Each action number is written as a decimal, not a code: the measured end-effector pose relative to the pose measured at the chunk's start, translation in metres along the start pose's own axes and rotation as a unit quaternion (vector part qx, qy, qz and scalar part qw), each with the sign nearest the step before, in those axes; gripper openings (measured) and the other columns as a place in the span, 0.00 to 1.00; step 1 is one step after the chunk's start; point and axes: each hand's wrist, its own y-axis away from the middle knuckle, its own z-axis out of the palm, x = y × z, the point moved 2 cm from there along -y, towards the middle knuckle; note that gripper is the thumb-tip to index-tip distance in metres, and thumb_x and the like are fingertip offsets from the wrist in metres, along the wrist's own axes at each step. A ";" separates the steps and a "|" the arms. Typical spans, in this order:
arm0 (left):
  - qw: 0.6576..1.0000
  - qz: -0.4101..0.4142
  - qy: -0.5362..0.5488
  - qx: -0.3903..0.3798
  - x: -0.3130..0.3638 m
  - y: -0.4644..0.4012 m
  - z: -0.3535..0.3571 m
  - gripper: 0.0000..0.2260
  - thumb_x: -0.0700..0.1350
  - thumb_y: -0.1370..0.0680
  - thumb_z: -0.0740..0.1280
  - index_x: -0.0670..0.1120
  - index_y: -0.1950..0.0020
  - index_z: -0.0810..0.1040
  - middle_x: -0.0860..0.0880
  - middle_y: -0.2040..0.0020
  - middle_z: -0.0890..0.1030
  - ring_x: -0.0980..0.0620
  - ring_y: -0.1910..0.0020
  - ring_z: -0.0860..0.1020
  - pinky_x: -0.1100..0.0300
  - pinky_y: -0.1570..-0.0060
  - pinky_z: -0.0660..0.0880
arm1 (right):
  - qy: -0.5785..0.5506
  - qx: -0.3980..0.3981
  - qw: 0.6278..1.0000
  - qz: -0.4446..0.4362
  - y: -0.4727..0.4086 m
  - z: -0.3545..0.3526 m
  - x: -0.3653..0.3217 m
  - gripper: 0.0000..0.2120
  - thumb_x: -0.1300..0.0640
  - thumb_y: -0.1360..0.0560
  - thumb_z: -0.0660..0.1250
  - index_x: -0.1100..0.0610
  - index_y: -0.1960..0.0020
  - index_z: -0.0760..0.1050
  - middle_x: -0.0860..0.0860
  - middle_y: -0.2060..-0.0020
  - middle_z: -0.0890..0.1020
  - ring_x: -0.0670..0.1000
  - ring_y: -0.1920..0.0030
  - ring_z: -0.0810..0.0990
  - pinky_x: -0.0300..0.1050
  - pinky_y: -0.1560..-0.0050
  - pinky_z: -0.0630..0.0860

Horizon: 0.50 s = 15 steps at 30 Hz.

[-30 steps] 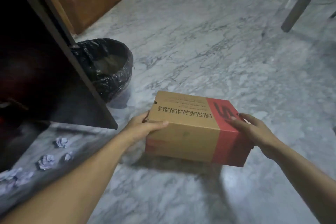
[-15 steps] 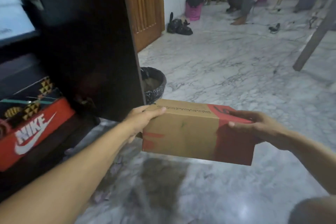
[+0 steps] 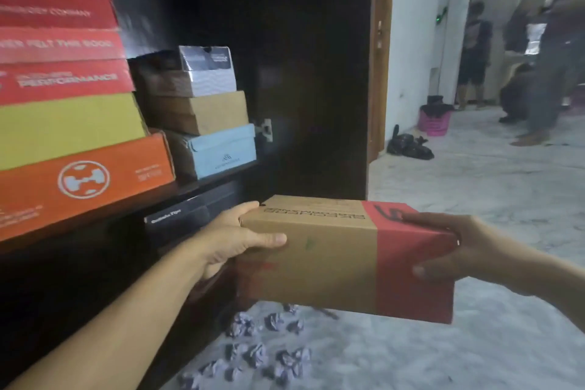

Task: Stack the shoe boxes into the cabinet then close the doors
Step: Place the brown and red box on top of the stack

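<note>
Lifted off the floor since 1 s ago, the brown-and-red shoe box is now in mid-air by the open cabinet, w/ left hand & right hand clamped on its ends. Stacked boxes fill the shelf; placing comes next, prob. on top.

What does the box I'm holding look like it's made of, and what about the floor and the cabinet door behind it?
The held box looks like matte brown cardboard with a printed red band: flat, dull faces and folded edges. The floor seems to be polished marble or marble-look tile, pale grey with darker veining. The cabinet door looks like dark wood or laminate, but it is too dim to tell which.
</note>
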 end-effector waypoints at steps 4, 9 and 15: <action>0.996 0.044 0.013 0.073 0.039 0.026 -0.060 0.66 0.53 0.66 0.85 0.49 0.27 0.69 0.49 0.45 0.83 0.53 0.45 0.81 0.57 0.43 0.76 | 0.019 0.007 0.996 -0.086 -0.030 0.016 -0.064 0.37 0.60 0.43 0.83 0.38 0.39 0.76 0.54 0.49 0.83 0.50 0.59 0.85 0.43 0.63 0.82; 0.977 0.109 -0.009 0.181 0.096 0.056 -0.111 0.66 0.53 0.63 0.84 0.53 0.26 0.65 0.49 0.36 0.78 0.50 0.38 0.76 0.51 0.34 0.71 | 0.009 0.024 0.982 -0.185 -0.064 0.022 -0.143 0.36 0.61 0.42 0.82 0.41 0.37 0.76 0.51 0.52 0.82 0.45 0.60 0.85 0.38 0.66 0.81; 0.939 0.199 -0.030 0.279 0.175 0.074 -0.154 0.47 0.46 0.56 0.84 0.49 0.37 0.75 0.51 0.46 0.83 0.50 0.44 0.79 0.50 0.38 0.74 | -0.016 0.058 0.954 -0.293 -0.093 0.019 -0.230 0.31 0.63 0.39 0.80 0.43 0.41 0.77 0.53 0.53 0.81 0.52 0.58 0.83 0.38 0.68 0.80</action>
